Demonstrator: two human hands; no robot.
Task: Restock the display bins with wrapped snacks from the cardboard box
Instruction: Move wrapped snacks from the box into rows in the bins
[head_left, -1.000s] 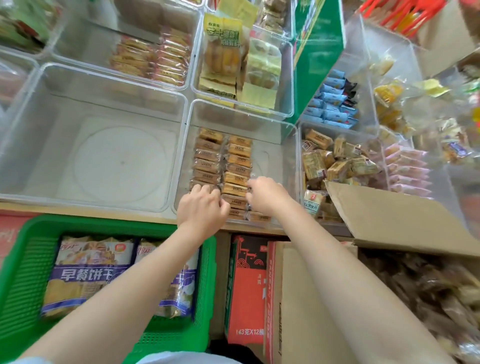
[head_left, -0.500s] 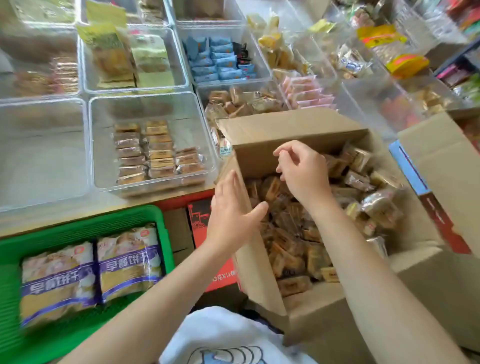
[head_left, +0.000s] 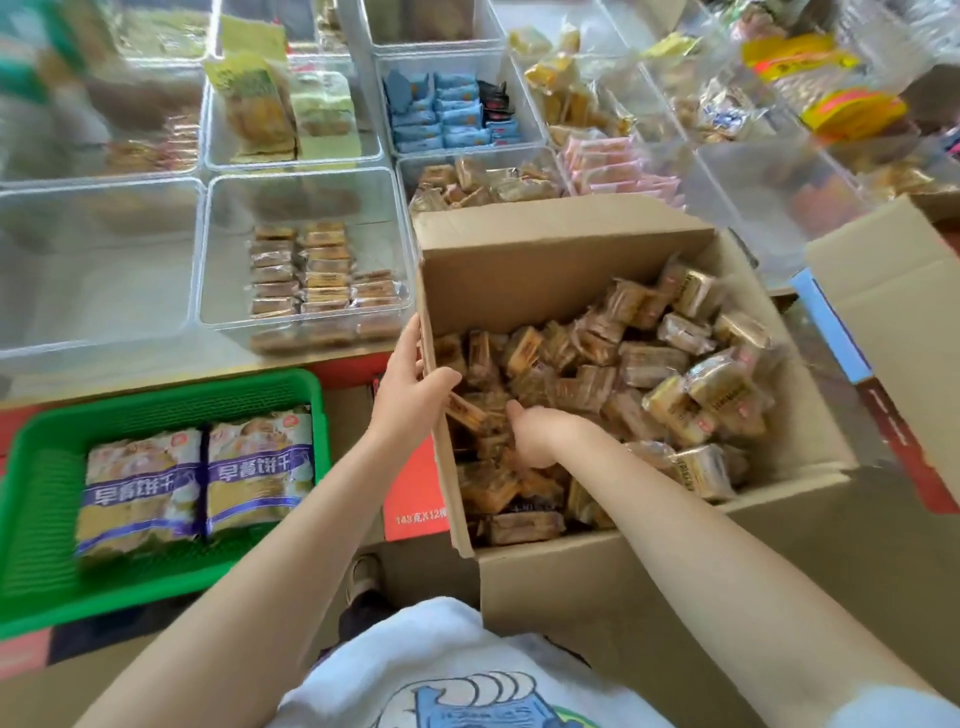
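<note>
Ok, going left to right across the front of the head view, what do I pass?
Green basket holding two biscuit packs → red carton → left hand on the box's wall → right hand in the snacks → cardboard box.

light: bright, even, soft shadows
glare: clear bins (head_left: 306, 249), upper right washed out
blur: upper left smeared
edges: wide-angle bending

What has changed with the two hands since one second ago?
Both hands left the clear bin and moved to the cardboard box. The left hand now holds the box's left wall; the right hand has gone down among the wrapped snacks. The rows in the bin look unchanged.
</note>
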